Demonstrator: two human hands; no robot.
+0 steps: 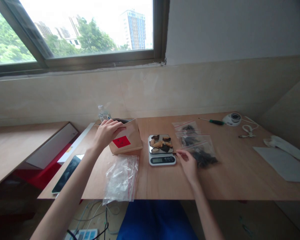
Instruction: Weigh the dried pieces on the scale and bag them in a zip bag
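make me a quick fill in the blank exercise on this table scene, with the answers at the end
1. The left hand is at the top of the brown paper bag, whose square label is coloured ____.
2. The right hand is beside a digital ____ that bears dried pieces.
3. Behind the brown paper bag stands a clear, capped ____.
4. The screwdriver lies beside a dome camera whose casing is coloured ____.

Missing words: red; scale; bottle; white.
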